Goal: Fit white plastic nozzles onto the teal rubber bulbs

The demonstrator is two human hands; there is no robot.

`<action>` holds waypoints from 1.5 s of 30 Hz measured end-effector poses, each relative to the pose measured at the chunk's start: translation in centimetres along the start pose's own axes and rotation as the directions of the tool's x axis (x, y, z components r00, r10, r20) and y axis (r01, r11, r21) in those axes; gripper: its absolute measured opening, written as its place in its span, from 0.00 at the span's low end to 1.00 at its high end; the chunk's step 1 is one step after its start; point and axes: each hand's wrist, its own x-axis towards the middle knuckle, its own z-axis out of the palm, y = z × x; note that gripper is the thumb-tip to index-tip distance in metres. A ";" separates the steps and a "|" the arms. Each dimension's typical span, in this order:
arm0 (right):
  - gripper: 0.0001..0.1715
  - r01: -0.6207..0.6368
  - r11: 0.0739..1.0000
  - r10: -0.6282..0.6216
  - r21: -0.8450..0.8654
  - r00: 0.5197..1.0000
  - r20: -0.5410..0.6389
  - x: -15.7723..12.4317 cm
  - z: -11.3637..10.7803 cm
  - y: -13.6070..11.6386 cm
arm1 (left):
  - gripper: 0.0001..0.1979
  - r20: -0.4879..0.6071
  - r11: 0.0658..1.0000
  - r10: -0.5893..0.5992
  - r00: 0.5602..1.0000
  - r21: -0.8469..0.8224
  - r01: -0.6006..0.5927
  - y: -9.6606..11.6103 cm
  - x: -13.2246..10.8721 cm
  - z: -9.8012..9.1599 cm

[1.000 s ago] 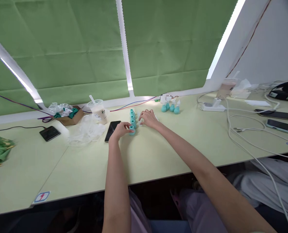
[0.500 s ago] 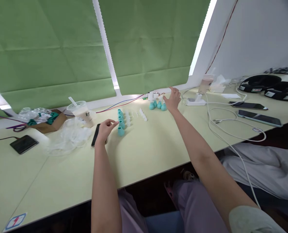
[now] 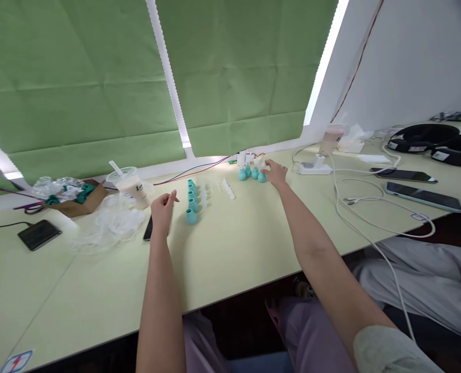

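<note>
My right hand (image 3: pixel 276 173) has its fingers closed at the white top of the rightmost small round teal bottle (image 3: pixel 262 177), which stands in a cluster with several like it at the back of the table. Over a dark phone (image 3: pixel 148 230), my left hand (image 3: pixel 162 208) is curled, with nothing visible in its fingers. Just right of it runs a row of open-topped teal bottles (image 3: pixel 191 216). Beside that row lie small translucent white pieces (image 3: pixel 204 196), a few thin slivers, and a line of white pieces (image 3: pixel 229 189).
Left of the phone are a lidded drink cup (image 3: pixel 131 187), crumpled clear plastic (image 3: pixel 112 223), a cardboard box (image 3: pixel 78 206) and a black device (image 3: pixel 39 234). At right lie a power strip (image 3: pixel 314 168), white cables (image 3: pixel 337 207), phones (image 3: pixel 423 197) and black headsets (image 3: pixel 420 137). A person's grey-clad leg (image 3: pixel 428 274) is alongside.
My right hand has come down and closed its fingers at the rightmost teal bottle's top. My left hand has pulled back left, away from the teal row.
</note>
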 end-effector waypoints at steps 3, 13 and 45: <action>0.12 0.020 0.999 -0.020 -0.033 1.000 -0.005 -0.1 0.4 -0.1 | 0.23 -0.016 0.996 0.023 1.000 0.081 -0.022 -0.1 0.0 0.4; 0.19 0.165 0.897 -0.092 0.409 0.977 -0.194 -3.6 -4.1 -5.6 | 0.15 -0.071 0.905 0.310 0.948 0.326 -0.272 2.6 -1.4 2.5; 0.15 0.556 0.765 -0.496 0.327 0.831 -0.253 -16.5 -1.2 -11.4 | 0.19 0.394 0.816 0.273 0.878 0.388 -0.428 5.3 -4.8 5.6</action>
